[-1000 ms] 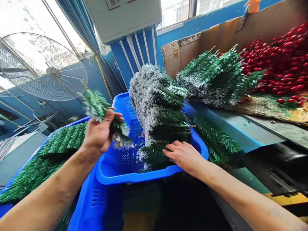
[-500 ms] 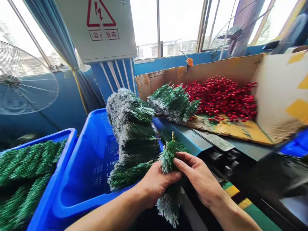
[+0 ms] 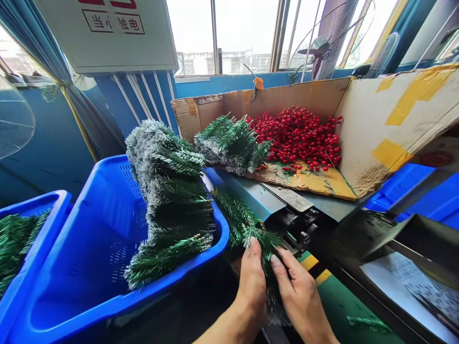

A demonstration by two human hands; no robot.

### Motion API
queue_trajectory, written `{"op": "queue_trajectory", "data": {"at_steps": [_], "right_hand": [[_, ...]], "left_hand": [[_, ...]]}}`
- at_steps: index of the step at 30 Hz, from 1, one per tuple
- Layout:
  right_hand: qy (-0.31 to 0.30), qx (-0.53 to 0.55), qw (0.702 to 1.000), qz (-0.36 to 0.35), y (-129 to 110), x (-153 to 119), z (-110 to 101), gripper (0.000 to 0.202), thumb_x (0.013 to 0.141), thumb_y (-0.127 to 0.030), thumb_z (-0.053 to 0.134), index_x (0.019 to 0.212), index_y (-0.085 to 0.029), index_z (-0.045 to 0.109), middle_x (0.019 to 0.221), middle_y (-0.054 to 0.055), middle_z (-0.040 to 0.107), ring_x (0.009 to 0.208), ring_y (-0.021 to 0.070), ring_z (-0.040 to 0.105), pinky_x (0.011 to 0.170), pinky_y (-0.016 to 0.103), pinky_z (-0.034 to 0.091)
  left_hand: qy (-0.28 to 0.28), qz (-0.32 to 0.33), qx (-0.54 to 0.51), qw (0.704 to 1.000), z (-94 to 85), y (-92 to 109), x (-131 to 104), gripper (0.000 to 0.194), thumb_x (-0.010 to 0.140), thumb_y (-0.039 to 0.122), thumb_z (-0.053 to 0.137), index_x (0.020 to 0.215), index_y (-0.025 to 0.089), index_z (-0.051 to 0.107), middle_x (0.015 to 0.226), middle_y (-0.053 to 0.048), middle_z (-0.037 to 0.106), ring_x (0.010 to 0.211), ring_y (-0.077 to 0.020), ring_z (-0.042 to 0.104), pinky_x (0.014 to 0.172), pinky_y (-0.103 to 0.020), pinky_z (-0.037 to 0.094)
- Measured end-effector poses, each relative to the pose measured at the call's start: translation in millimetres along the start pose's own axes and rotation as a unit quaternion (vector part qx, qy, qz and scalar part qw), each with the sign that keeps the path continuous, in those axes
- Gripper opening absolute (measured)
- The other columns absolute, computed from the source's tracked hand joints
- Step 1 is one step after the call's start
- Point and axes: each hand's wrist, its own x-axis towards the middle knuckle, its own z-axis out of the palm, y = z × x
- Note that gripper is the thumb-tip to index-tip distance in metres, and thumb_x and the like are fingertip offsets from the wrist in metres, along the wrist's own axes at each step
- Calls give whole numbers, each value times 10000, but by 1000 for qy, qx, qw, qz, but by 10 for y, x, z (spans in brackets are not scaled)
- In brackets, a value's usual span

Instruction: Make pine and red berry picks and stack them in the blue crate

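Observation:
A small bunch of artificial pine branches (image 3: 264, 239), green with whitish frosted parts, is gripped low in front of me. My left hand (image 3: 253, 282) closes on its left side, thumb laid along the sprigs. On the other side my right hand (image 3: 299, 291) pinches the greenery between thumb and fingers. The lower end of the bunch hangs dark between both wrists. Just beyond the hands, green pine sprigs (image 3: 234, 212) lie beside the crate's corner. Left of them, a tall pile of frosted pine branches (image 3: 156, 191) rests in a blue crate (image 3: 120, 303).
A cardboard box (image 3: 373, 124) holds red berry stems (image 3: 301, 136), with more frosted pine branches (image 3: 233, 143) at its left. A metal machine (image 3: 304, 224) stands right of my hands. Another blue crate (image 3: 59, 210) is at far left. Printed paper (image 3: 412, 286) lies lower right.
The view has turned right, so the crates and box sit further left. Both hands have moved right with the pine bunch, and my right hand grips lower on it.

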Motion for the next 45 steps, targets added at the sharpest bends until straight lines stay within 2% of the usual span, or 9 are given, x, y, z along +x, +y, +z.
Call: {"op": "queue_trajectory", "data": {"at_steps": [3,6,11,17,24,28,34,40,45], "right_hand": [[5,-3,1000,-30,63,-39,-17,466,879,-544,520,1132,-174,647,1142,115,650,1067,289,608,940,428,509],[-13,23,999,24,149,-18,-80,468,837,-546,583,1125,-184,651,1094,98,674,973,280,649,873,400,547],[-115,122,978,127,206,-13,-177,520,819,-537,615,1203,-186,634,1155,88,655,1055,282,617,937,391,514],[-194,132,965,117,122,-78,-234,464,898,-504,530,1231,-197,629,1156,75,654,1108,292,579,1009,424,451],[-93,13,996,-1,208,-175,-143,315,859,-452,580,1049,-214,663,1073,70,671,983,258,631,855,352,541],[-49,-25,998,19,240,-187,-105,317,824,-436,550,962,-183,680,1031,109,688,971,294,643,847,396,544],[-92,57,987,115,222,-129,-163,412,847,-486,536,1085,-171,654,1085,90,679,986,261,641,858,328,538],[-199,134,965,109,188,-109,-172,380,884,-396,543,1188,-187,632,1165,65,646,1104,260,577,993,373,455],[-230,70,970,30,175,-106,-132,334,928,-344,465,1173,-192,635,1140,79,648,1070,266,590,960,390,479]], "left_hand": [[-1,-32,-23,999,10,-123,-16,311,747,429,703,933,179,703,953,-50,697,938,-201,605,887,-285,443],[-37,-66,-91,993,13,-191,-26,311,753,446,688,900,173,712,920,-57,700,898,-199,616,878,-292,449],[-74,-29,-48,996,6,-155,23,379,727,461,734,929,142,718,876,-84,712,841,-207,635,851,-316,458],[-122,-83,-25,989,-190,-100,104,456,728,515,713,970,128,726,832,-98,719,730,-184,633,711,-281,460],[-7,-54,-55,997,-263,-280,102,359,565,281,878,832,156,673,774,-34,710,673,-134,624,708,-261,465],[-37,-37,-41,998,-238,-361,16,371,616,276,851,918,153,674,874,-52,712,757,-142,634,766,-261,464],[83,15,-123,989,-212,-404,11,275,689,380,793,798,188,629,747,15,665,704,-110,607,747,-245,467],[-1,-5,-115,993,-190,-406,-5,370,777,465,689,1008,176,683,1027,-89,715,928,-172,647,881,-285,471],[15,43,-41,998,-225,-427,11,290,746,401,740,936,183,720,968,-78,732,922,-180,652,897,-289,465]]}}
